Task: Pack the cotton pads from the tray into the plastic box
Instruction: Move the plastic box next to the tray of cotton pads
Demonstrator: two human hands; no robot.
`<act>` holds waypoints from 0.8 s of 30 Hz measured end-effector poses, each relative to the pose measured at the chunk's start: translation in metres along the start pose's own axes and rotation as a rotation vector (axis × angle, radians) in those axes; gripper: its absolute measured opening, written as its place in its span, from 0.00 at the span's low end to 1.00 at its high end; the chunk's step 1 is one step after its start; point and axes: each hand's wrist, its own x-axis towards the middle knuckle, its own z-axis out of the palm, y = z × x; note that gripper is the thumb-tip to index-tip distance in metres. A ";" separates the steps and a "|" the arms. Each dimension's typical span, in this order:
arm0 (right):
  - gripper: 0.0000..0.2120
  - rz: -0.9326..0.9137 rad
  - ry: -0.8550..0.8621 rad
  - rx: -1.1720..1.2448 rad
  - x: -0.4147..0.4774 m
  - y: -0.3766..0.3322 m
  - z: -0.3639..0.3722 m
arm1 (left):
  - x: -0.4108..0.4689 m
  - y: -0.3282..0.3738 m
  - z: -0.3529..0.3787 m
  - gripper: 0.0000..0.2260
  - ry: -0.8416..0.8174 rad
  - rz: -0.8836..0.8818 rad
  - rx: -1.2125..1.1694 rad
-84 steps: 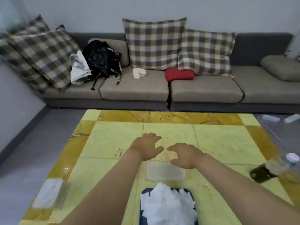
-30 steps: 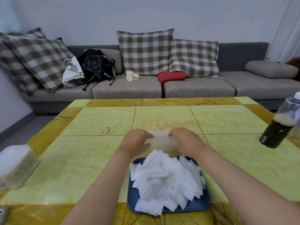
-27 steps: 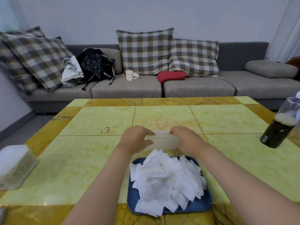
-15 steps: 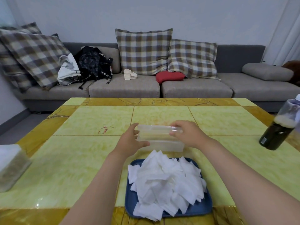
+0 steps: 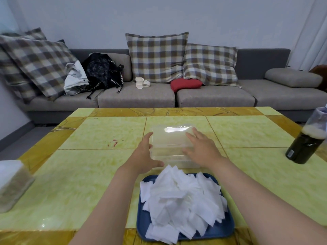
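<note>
A clear plastic box [image 5: 170, 146] is seen near the middle of the yellow tiled table [image 5: 88, 174], with its long axis running from left to right, parallel to the table's near edge. Its transparent lid [image 5: 172, 134] is raised and tilted back toward the far edge of the table, so that the opening is turned toward the camera. The box is flanked by both hands. The left hand [image 5: 146, 156] is laid against the left end of the box, with the thumb spread along the near lower edge and the fingers extended along the side; a loose, open grip is shown rather than a closed one. The right hand [image 5: 201, 147] is pressed flat against the right part of the box and lid, with the fingers stretched out and spread; nothing is pinched by it. Just nearer than the box, at the near edge of the table, a blue tray [image 5: 221, 228] is set, and a loose heap of white square cotton pads [image 5: 180, 200] is piled on it, with the farthest pad tips close to the front of the box. A dark bottle [image 5: 307, 138] is stood upright near the right edge of the table, and a pale block-shaped container [image 5: 12, 183] is seen at the left edge. A grey sofa [image 5: 134, 98] with checked cushions [image 5: 155, 56] is set beyond the far edge.
</note>
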 end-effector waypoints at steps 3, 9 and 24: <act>0.34 -0.021 -0.123 -0.056 -0.004 0.004 0.007 | 0.001 0.005 0.002 0.41 -0.059 -0.040 0.050; 0.34 -0.098 -0.139 -0.006 -0.008 0.004 0.002 | 0.008 0.008 0.010 0.27 -0.080 0.048 0.248; 0.33 -0.123 -0.009 0.046 -0.020 -0.001 -0.014 | 0.003 0.011 0.013 0.21 0.193 0.229 0.365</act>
